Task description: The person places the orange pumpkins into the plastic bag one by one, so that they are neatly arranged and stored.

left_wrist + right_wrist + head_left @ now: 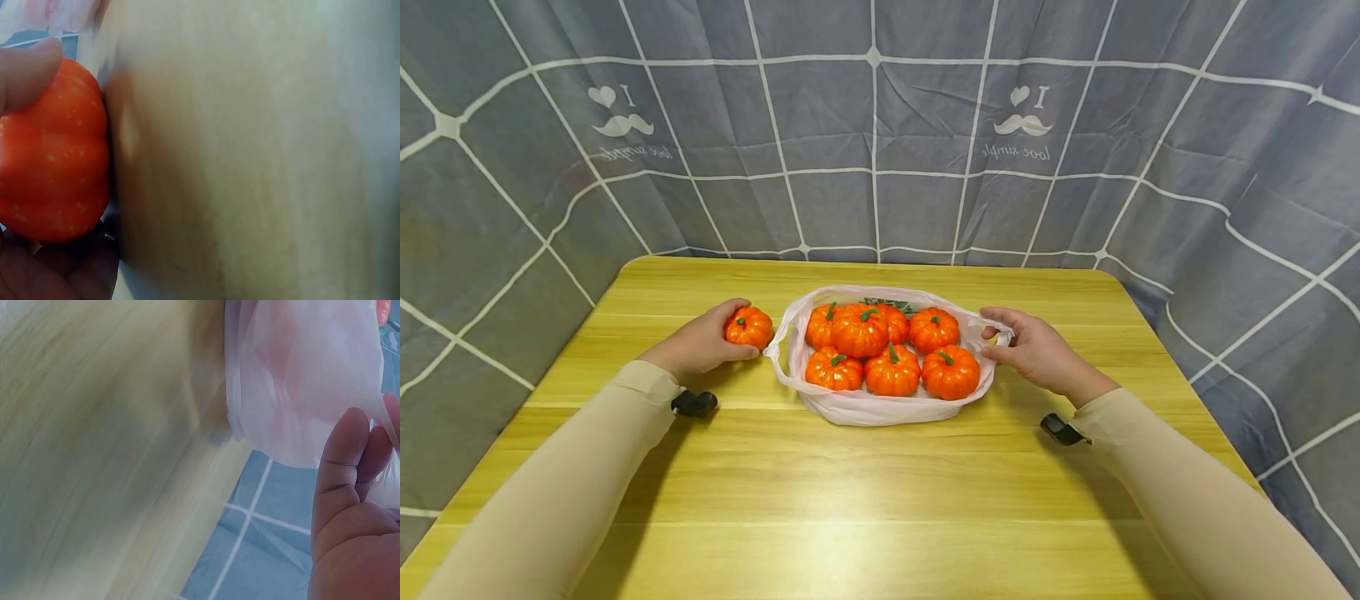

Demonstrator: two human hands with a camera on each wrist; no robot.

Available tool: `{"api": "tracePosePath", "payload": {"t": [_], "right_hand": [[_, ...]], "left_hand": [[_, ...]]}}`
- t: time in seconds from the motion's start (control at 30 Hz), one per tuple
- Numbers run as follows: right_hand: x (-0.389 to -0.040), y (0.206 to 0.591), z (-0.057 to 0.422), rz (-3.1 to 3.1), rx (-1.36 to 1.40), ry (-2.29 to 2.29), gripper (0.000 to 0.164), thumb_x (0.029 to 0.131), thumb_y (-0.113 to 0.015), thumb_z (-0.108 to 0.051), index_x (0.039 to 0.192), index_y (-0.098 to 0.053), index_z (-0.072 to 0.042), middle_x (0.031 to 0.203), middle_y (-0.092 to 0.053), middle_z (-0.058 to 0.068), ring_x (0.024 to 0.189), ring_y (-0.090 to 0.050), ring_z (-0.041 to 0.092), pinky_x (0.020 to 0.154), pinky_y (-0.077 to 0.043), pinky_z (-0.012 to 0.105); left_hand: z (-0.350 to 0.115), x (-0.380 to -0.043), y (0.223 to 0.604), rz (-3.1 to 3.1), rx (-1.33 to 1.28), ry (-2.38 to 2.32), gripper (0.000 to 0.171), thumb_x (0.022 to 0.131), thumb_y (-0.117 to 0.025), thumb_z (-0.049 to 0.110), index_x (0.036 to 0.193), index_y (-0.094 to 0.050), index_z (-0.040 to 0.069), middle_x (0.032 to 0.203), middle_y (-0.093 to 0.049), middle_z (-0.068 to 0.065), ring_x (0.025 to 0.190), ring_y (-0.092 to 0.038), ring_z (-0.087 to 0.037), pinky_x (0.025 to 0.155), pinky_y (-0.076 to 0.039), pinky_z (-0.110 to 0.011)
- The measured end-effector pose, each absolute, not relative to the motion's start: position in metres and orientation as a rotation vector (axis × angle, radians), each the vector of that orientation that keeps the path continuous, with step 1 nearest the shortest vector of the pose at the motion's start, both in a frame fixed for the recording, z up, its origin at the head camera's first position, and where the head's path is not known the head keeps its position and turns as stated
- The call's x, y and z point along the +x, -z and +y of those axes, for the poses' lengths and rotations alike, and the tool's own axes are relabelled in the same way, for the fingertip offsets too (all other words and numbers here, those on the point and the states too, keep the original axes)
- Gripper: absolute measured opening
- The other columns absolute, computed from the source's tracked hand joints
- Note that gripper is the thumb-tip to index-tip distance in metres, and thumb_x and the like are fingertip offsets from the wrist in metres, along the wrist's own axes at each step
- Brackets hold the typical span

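Note:
A white plastic bag (880, 410) stands wide open at the middle of the table, with several small orange pumpkins (891, 371) with green stems inside it. Left of the bag, my left hand (703, 340) grips another orange pumpkin (749, 327), thumb on one side and fingers on the other. The left wrist view shows this pumpkin (59, 159) close to the tabletop. My right hand (1037, 350) holds the bag's right handle between thumb and fingers. In the right wrist view the bag's side (300, 375) hangs beside the thumb.
The wooden table (820, 500) has its far edge against a grey curtain (925, 117) with white grid lines, which also runs along both sides. A dark strap piece (694, 404) sits at the left wrist, and a similar one (1063, 429) at the right.

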State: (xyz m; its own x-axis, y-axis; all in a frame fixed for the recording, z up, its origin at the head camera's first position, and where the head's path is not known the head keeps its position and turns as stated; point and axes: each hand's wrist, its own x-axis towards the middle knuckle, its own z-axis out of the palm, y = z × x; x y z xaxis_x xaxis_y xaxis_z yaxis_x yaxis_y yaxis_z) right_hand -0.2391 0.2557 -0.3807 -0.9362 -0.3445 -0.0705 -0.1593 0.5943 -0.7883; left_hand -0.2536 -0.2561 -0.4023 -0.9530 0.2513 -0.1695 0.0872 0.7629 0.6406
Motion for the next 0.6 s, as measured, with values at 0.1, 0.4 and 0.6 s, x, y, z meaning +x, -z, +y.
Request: {"api": "tracePosePath", "payload": {"t": [0.1, 0.4, 0.6], "right_hand": [[-0.2392, 0.3809, 0.2553, 2.607, -0.411, 1.250, 0.065, 0.100, -0.071, -0.012, 0.157, -0.044, -0.002, 0.129, -0.062, 0.020, 0.064, -0.041, 0.016, 0.054, -0.039, 0.024], [-0.2390, 0.3811, 0.2550, 2.613, -0.411, 1.239, 0.065, 0.099, -0.071, -0.012, 0.157, -0.045, -0.002, 0.128, -0.062, 0.019, 0.066, -0.040, 0.017, 0.055, -0.039, 0.025], [-0.2388, 0.3811, 0.2535, 2.613, -0.412, 1.239, 0.065, 0.099, -0.072, -0.012, 0.157, -0.045, -0.002, 0.128, -0.063, 0.020, 0.066, -0.041, 0.017, 0.055, -0.039, 0.025]], "left_hand": [[-0.2566, -0.2543, 0.4034, 2.709, 0.255, -0.974, 0.091, 0.095, -0.078, 0.032, 0.163, -0.025, 0.004, 0.152, -0.043, -0.028, 0.131, -0.050, -0.044, 0.117, -0.036, -0.064], [-0.2565, -0.2546, 0.4046, 2.705, 0.249, -0.981, 0.093, 0.094, -0.079, 0.033, 0.164, -0.024, 0.005, 0.153, -0.042, -0.028, 0.132, -0.049, -0.045, 0.118, -0.036, -0.064], [-0.2581, -0.2549, 0.4049, 2.729, 0.268, -0.936, 0.094, 0.094, -0.079, 0.035, 0.164, -0.024, 0.003, 0.154, -0.042, -0.030, 0.134, -0.050, -0.047, 0.118, -0.035, -0.066]]}}
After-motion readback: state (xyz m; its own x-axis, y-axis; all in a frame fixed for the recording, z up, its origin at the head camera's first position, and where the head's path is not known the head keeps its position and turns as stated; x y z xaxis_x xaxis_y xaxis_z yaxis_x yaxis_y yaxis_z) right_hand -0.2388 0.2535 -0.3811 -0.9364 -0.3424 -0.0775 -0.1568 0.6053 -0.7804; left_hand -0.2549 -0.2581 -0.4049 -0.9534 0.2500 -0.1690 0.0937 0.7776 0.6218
